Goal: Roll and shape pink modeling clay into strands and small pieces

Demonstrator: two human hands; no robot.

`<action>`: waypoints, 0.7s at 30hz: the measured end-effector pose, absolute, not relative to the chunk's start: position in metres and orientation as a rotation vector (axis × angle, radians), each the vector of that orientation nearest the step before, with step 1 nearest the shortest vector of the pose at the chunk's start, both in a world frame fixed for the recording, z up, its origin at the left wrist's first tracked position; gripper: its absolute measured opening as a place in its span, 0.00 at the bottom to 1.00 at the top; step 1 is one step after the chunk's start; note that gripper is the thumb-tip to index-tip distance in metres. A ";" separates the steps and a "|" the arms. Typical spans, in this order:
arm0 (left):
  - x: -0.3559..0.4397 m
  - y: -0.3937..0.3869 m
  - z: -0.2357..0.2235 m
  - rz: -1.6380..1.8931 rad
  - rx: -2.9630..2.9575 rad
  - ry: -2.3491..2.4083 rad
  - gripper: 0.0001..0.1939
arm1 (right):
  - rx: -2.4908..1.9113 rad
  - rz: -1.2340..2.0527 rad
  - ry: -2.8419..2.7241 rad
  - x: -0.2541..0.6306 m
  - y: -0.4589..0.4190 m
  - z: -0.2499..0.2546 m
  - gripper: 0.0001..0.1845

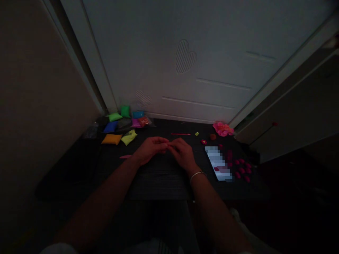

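Observation:
My left hand [153, 146] and my right hand [182, 151] meet above the middle of the dark table [159, 183]. Their fingertips pinch together, with a hint of something small and reddish between them, too dim to name. A bracelet [196, 175] circles my right wrist. Beside my left wrist lies a flat pink tool [125, 156], partly hidden by the arm. Beyond my hands rests a thin pink stick [180, 134]. To the right are a small yellow-green piece [196, 134] and a small dark pink flower shape [203, 141] with a pale centre.
Coloured packets, among them an orange one [112, 139] and a yellow one [129, 137], lie at the left back. A phone [217, 164] lies at the right, near several dark pink pieces [242, 170]. A brownish lump [212, 136] and pink flower [223, 129] stand near the white door [159, 63].

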State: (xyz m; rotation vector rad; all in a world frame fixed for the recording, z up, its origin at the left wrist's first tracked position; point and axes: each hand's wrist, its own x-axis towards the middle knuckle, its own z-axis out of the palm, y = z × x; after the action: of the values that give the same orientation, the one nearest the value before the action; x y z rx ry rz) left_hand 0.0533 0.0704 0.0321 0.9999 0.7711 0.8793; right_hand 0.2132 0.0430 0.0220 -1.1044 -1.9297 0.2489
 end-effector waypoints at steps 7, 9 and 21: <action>0.054 0.073 0.029 0.949 1.049 0.815 0.09 | -1.095 0.236 -1.992 0.213 0.044 0.021 0.12; 0.055 0.073 0.029 0.953 1.044 0.824 0.09 | -1.116 0.234 -1.994 0.213 0.044 0.021 0.11; 0.053 0.069 0.030 0.763 1.113 0.743 0.12 | -1.205 0.255 -1.682 0.217 0.044 0.025 0.07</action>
State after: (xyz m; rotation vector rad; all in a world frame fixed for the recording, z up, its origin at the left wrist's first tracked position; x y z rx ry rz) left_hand 0.0527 0.0686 0.0298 1.1128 0.7431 0.7627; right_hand 0.2166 0.0444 0.0251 -1.2051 -1.6821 0.2553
